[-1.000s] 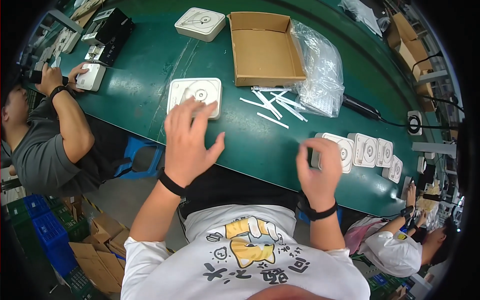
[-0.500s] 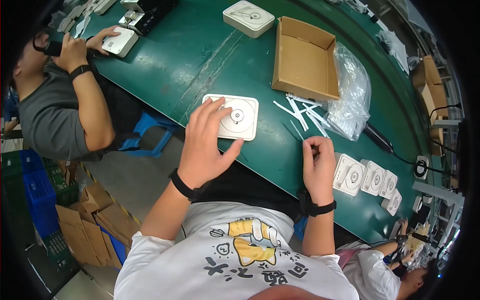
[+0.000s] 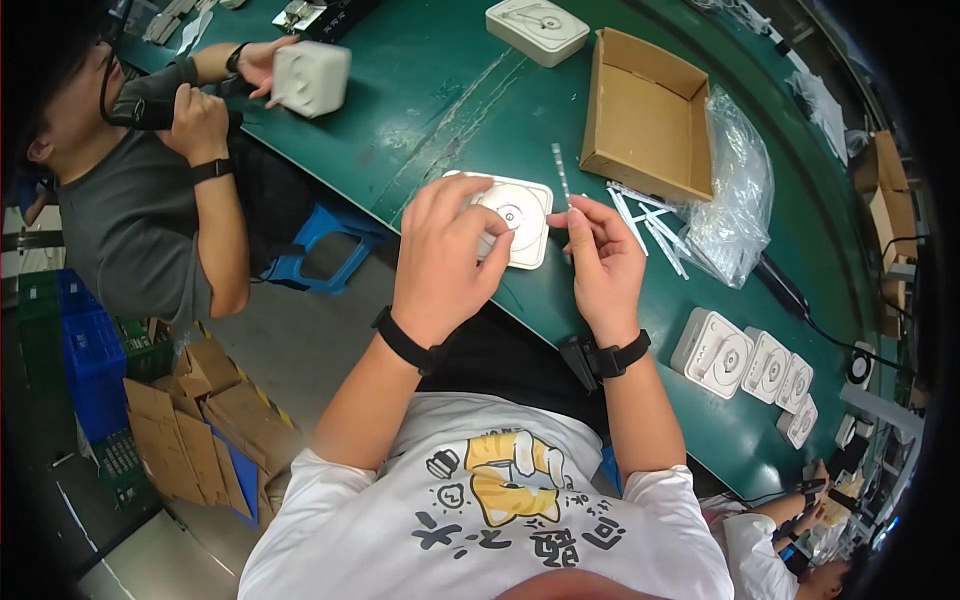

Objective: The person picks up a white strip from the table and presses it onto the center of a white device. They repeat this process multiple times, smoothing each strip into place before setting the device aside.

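Observation:
A square white device [image 3: 536,243] with a round recess and a small central hub lies on the green table before me. My left hand [image 3: 447,255] is over its left side. The thumb and index fingertips come together above the recess, and whatever may be between them is hidden. The other fingers reach over the device's far left part. Just right of the device, my right hand [image 3: 606,262] pinches a thin, pale strip [image 3: 560,172] between thumb and fingers. The strip points up and away, its upper part marked with small light and dark bands.
Several white strips [image 3: 655,232] lie beside an open cardboard box [image 3: 645,120] and a clear plastic bag [image 3: 735,200]. Similar white devices [image 3: 712,352] line the right, with another [image 3: 538,30] at the back. A dark handheld tool [image 3: 783,285] has a cable. A co-worker's hand [image 3: 262,68] holds a white block-shaped unit [image 3: 312,78].
My right hand has moved left and up with the strip, close to the device. My left hand's thumb and index have drawn together over the recess. The co-worker has lifted and tilted the white unit.

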Action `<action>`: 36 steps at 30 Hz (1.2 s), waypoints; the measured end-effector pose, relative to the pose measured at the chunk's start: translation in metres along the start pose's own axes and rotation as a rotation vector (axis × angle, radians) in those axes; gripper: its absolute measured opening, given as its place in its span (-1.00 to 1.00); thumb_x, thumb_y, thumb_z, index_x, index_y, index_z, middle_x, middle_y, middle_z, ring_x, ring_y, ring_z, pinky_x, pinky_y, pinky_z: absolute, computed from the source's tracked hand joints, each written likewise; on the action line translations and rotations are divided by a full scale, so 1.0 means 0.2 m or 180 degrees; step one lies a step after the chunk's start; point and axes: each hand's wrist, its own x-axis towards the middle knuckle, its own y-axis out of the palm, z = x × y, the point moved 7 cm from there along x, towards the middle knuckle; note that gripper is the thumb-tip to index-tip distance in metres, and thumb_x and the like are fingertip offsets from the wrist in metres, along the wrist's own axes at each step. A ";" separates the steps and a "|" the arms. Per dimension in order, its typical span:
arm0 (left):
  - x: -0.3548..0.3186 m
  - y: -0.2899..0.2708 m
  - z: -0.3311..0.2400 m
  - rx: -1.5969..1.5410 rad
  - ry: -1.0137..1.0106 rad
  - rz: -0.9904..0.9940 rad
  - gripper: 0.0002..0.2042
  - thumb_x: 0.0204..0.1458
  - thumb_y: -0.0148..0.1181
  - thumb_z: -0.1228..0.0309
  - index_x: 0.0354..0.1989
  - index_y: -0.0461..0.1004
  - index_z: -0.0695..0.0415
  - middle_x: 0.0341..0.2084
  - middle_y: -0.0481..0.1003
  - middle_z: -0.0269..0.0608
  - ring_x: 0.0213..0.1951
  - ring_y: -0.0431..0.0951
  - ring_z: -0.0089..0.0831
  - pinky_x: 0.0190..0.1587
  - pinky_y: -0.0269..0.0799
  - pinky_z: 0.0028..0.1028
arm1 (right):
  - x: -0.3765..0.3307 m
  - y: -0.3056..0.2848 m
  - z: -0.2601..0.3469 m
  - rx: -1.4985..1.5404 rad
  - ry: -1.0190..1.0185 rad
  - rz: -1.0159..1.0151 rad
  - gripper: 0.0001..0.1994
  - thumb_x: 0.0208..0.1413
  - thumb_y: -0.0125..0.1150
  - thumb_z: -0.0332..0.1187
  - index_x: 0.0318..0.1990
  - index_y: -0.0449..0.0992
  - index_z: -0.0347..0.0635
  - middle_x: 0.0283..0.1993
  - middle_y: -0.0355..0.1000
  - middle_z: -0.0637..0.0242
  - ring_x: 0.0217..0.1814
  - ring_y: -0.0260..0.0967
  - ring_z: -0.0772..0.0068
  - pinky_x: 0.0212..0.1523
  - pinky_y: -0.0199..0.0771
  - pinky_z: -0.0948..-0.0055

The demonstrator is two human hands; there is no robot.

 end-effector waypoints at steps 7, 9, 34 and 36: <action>-0.02 0.05 0.10 -0.0681 0.0127 0.0114 -0.87 0.31 0.52 0.52 -0.12 0.65 0.20 0.32 0.69 0.06 0.53 0.59 0.25 0.56 0.46 0.07 | -0.01 0.00 -0.04 0.0121 0.0044 0.0038 -0.74 0.70 0.32 -0.37 0.32 0.68 -0.34 0.13 0.84 0.20 -0.05 0.62 0.69 -0.01 0.59 0.57; -0.02 0.04 0.12 -0.0658 0.0058 0.0126 -0.86 0.32 0.53 0.52 -0.10 0.64 0.21 0.30 0.69 0.07 0.53 0.59 0.26 0.58 0.45 0.10 | -0.01 0.00 -0.05 0.0203 0.0086 0.0031 -0.76 0.69 0.33 -0.39 0.30 0.69 -0.34 0.13 0.84 0.20 -0.05 0.62 0.69 0.00 0.60 0.57; -0.04 0.20 0.00 -0.0355 -0.0413 -0.0374 -0.93 0.34 0.50 0.42 -0.08 0.73 0.01 0.28 0.73 -0.19 0.56 0.56 0.07 0.72 0.06 0.26 | 0.01 0.01 0.04 -0.0657 -0.0773 0.0183 -0.84 0.47 0.52 -0.55 0.12 0.86 -0.21 0.22 0.68 0.35 -0.07 0.55 0.72 -0.14 0.49 0.64; -0.05 0.21 -0.03 -0.0340 -0.0562 -0.0362 -0.92 0.34 0.51 0.41 -0.06 0.74 0.00 0.29 0.72 -0.18 0.56 0.56 0.06 0.73 0.04 0.24 | 0.02 -0.03 0.01 -0.0489 -0.0673 -0.0064 -0.82 0.47 0.53 -0.54 0.13 0.86 -0.21 0.19 0.68 0.37 -0.09 0.53 0.73 -0.16 0.47 0.64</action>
